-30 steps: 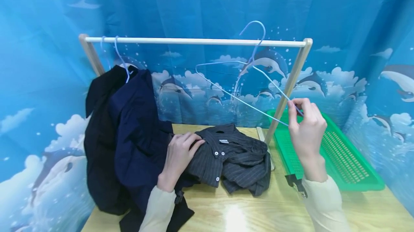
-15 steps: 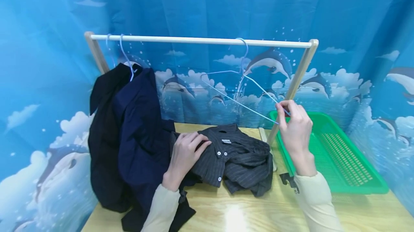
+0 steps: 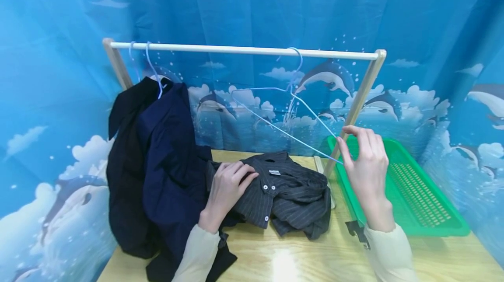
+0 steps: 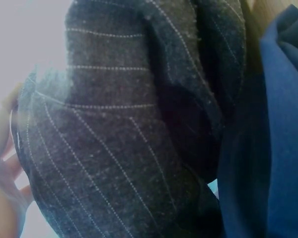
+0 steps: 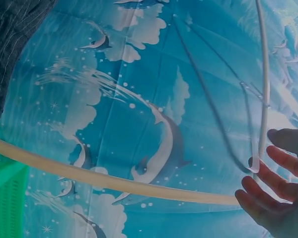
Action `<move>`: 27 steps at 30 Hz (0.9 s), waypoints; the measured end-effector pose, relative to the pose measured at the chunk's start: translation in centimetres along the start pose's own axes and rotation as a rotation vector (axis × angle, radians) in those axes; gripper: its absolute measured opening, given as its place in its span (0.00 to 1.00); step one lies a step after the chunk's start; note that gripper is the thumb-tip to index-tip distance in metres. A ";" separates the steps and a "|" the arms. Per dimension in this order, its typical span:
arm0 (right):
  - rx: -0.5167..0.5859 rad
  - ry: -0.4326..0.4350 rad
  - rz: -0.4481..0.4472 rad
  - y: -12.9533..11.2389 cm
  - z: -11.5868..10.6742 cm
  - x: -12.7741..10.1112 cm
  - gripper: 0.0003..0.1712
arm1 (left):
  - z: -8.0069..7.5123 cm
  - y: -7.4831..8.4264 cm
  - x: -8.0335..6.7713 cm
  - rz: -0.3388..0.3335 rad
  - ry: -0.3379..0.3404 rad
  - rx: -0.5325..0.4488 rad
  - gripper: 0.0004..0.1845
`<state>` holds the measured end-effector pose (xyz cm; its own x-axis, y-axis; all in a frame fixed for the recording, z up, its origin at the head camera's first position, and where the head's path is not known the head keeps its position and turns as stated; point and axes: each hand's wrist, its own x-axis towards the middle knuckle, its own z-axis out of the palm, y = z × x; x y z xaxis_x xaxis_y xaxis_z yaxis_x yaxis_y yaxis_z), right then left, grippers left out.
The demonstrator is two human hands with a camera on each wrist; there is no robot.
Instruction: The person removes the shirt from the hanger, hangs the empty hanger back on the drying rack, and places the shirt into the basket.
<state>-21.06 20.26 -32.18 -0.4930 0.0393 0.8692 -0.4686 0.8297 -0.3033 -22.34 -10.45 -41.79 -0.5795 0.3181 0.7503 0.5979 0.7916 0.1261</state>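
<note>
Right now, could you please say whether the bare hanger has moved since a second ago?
Yes: against the rail, the bare hanger has moved down and leftward, its hook now at rail height.

Blue curtain [image 3: 244, 6] behind (printed dolphins [image 3: 328, 80], clouds [image 3: 92, 155]); pale wood table [image 3: 327, 255], bright glare [image 3: 284, 265].

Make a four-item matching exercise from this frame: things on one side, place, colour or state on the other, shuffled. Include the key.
Column one
1. Pinstriped shirt
2. Bare hanger
3. Plastic basket
4. Navy garment

Column two
A. Green, at the far right
B. Held by the left hand
C. Hanging beside the black garment
D. Hooked over the rail, with the right hand at its lower corner

Pairs: 1-B, 2-D, 3-A, 4-C
</note>
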 end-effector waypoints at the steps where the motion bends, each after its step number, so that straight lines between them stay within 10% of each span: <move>1: -0.001 0.006 -0.010 -0.1 -0.3 -0.2 0.15 | 0.0 0.0 0.0 -0.003 0.000 0.001 0.05; 17: 0.155 0.145 -0.267 -3.1 1.1 -3.8 0.12 | 0.4 0.2 0.1 0.011 0.014 -0.022 0.06; 27: 0.133 -0.361 -0.277 -4.4 7.2 -7.9 0.32 | 0.2 0.7 0.2 0.023 -0.001 -0.043 0.05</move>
<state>-20.37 12.32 -40.56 -0.5484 -0.3887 0.7404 -0.6964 0.7025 -0.1469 -22.10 -9.73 -41.66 -0.5658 0.3365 0.7527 0.6345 0.7607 0.1369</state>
